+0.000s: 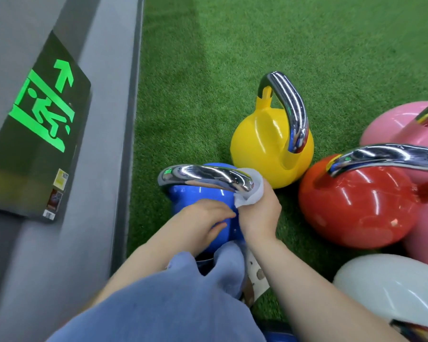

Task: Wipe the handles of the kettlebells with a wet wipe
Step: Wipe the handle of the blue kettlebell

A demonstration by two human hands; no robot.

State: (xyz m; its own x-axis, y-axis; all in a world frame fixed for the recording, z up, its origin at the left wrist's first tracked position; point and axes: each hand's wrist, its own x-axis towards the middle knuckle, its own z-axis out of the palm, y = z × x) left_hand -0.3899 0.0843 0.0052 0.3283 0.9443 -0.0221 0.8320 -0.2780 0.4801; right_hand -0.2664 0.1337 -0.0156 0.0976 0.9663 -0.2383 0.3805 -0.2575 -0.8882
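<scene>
Blue-trousered knee (158, 299) lowest in frame, above it right hand (260, 213) with fingers curled round soft, limp wet wipe (248, 193) on blue kettlebell (203, 201) chrome handle (205, 175), centre frame; left hand (205, 215) resting loosely on the heavy, slick-looking body.

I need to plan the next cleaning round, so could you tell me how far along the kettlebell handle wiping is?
Nothing shows as finished; no handle can be told as already wiped. In hand: the right hand grips a wet wipe around the right end of the blue kettlebell's handle, while the left hand rests on its body. The yellow kettlebell, red kettlebell, pink kettlebell and white kettlebell appear left.
</scene>
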